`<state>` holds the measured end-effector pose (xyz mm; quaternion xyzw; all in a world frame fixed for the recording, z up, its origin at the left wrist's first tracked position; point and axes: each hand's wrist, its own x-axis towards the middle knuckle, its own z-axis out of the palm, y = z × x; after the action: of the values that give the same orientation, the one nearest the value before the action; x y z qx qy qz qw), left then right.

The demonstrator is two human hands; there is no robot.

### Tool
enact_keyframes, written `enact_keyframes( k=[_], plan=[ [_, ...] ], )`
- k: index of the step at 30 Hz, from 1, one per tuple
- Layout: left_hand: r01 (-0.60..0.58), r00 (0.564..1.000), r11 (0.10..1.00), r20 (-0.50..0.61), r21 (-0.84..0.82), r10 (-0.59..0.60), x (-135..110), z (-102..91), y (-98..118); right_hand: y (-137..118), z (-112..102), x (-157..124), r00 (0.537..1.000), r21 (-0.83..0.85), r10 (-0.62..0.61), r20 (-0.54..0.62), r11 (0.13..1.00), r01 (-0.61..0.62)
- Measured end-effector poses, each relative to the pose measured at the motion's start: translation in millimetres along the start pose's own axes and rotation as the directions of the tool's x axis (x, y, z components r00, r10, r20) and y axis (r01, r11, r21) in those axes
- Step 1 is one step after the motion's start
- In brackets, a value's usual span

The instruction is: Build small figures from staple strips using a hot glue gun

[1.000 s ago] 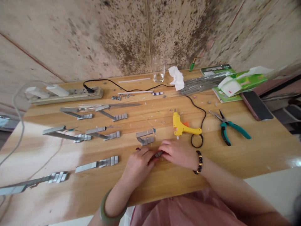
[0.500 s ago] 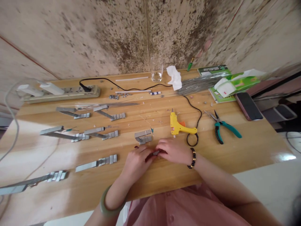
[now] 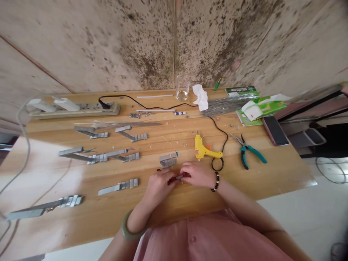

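Observation:
Between the fingertips of my left hand [image 3: 160,183] and my right hand [image 3: 197,174] is a small grey piece [image 3: 179,177], mostly covered by the fingers. Both hands are closed in a pinch, close together near the table's front edge. Just beyond them lies a folded grey strip piece [image 3: 168,160] with a bit of teal at its end. A yellow hot glue gun [image 3: 203,148] rests past my right hand. Left of my left hand lies a straight grey strip [image 3: 118,186] with bands across one end.
Several bent grey strips [image 3: 98,157] lie at the left. Teal-handled pliers [image 3: 251,151] and a phone [image 3: 275,130] are at the right. Along the back stand a power strip [image 3: 73,110], a glass [image 3: 181,95], crumpled tissue [image 3: 200,98] and a bundle of thin wires [image 3: 228,104].
The camera view has shifted a little. Both hands keep their pinch on the small grey piece, with slight finger movement; the things on the table stay where they were.

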<state>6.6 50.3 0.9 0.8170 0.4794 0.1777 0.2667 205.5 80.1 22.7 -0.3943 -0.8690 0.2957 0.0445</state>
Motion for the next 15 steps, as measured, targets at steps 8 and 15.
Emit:
enact_keyframes(
  k=[8,15],
  plan=[
    [-0.001,1.000,1.000,-0.015,-0.004,0.001,0.2,-0.2,-0.4,-2.8,-5.2,1.9,0.999,0.003,0.009,0.038,1.000,-0.009],
    [0.007,1.000,1.000,0.013,0.022,-0.008,2.5,-1.9,2.3,-7.5,-5.1,1.0,0.998,0.007,0.055,0.021,0.998,-0.055]
  ],
)
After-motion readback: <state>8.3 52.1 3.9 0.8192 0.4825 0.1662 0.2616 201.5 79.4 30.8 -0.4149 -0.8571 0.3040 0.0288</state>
